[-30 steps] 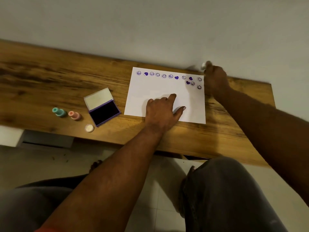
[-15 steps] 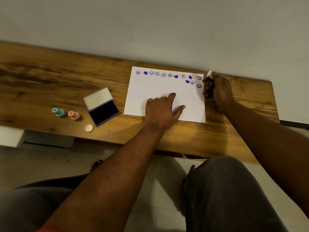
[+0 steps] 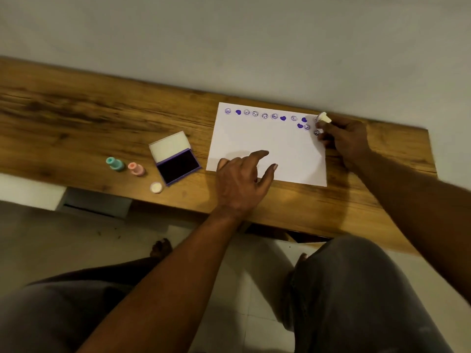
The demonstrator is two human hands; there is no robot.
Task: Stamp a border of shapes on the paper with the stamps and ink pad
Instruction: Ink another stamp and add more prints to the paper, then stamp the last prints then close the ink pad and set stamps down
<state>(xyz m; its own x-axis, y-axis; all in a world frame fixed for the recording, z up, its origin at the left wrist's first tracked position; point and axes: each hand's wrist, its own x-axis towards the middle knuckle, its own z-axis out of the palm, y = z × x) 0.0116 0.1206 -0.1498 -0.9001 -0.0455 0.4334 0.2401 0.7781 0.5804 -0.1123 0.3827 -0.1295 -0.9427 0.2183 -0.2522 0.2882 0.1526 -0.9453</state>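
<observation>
My left hand (image 3: 242, 179) lies flat, fingers spread, pinning the paper (image 3: 267, 146); my right hand (image 3: 344, 141) pinches a white stamp (image 3: 324, 117) at the paper's two o'clock corner. Pad (image 3: 175, 159) sits open at nine o'clock.

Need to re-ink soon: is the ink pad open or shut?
Open. The ink pad has its white-lined lid hinged back, with the dark inked surface exposed, lying on the table left of the paper.

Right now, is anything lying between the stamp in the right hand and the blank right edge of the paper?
Nothing visible does. The right hand holds the white stamp at the paper top right corner; the edge below is bare. The left hand presses near the lower middle.
</observation>
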